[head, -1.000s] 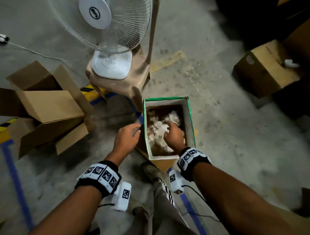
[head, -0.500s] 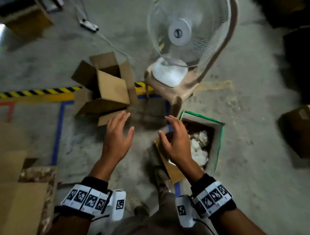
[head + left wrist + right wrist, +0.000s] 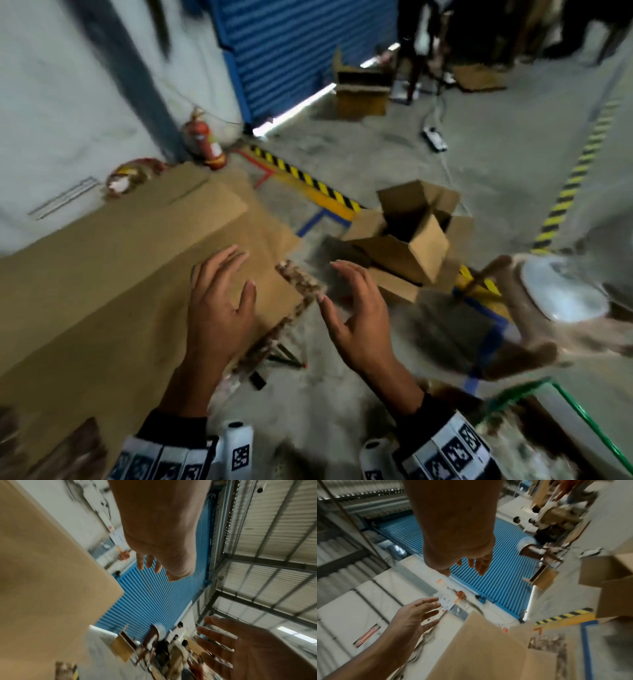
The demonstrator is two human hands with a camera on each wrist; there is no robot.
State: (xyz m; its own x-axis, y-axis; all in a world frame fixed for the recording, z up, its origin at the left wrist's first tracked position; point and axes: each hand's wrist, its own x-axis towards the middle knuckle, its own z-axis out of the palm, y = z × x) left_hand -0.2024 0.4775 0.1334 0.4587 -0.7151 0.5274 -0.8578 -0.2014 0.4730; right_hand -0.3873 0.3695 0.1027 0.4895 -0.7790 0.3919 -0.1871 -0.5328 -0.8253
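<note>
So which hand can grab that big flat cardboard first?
Probably the left. The left hand is right over the flat cardboard with its fingers spread. The right hand is open too, but it hangs past the cardboard's edge, over the floor. Neither hand holds anything.

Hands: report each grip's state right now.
Left grip: open, fingers spread over the flat cardboard, holding nothing.
Right grip: open, fingers spread, holding nothing.
</note>
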